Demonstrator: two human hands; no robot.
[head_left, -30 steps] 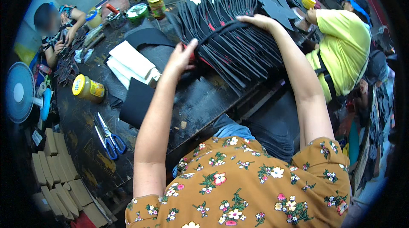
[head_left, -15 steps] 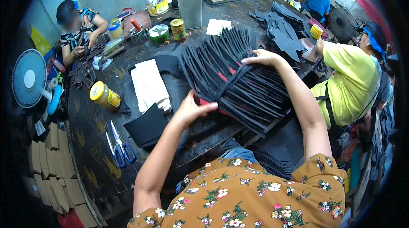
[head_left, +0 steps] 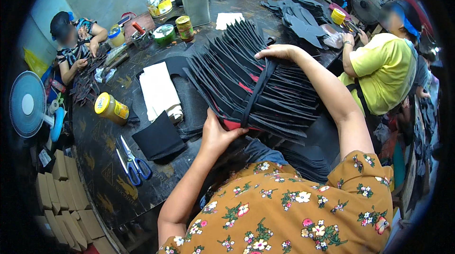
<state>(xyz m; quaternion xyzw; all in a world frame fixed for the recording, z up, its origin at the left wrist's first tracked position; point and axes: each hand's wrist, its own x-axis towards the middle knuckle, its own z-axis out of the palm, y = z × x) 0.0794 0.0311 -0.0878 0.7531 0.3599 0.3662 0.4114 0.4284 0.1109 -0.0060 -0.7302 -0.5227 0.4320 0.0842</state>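
Note:
Between my two hands is a thick bundle of thin black sheet pieces (head_left: pixel 227 71), with a black strap (head_left: pixel 258 90) round its middle and bits of red showing between the layers. My left hand (head_left: pixel 220 133) grips the near left end, thumb lying along the strap. At the far right side my right hand (head_left: pixel 279 54) is closed on the bundle's edge by the strap; its fingertips are partly hidden. The pieces fan apart on both sides of the strap. Below the bundle, near my lap, lies a stack of black sheets (head_left: pixel 308 161).
On the dark table (head_left: pixel 102 164) are blue-handled scissors (head_left: pixel 132 161), black squares (head_left: pixel 159 135), folded white cloth (head_left: pixel 159 90), a yellow-lidded jar (head_left: pixel 111 108) and a metal can (head_left: pixel 195 2). Black cut pieces (head_left: pixel 298 21) lie far right. Co-workers sit left and right (head_left: pixel 379 71).
The bundle has turned a little in my hands, its strap now steeper. My right hand has shifted slightly on it. The view has moved, and the yellow-shirted co-worker now reaches toward the table.

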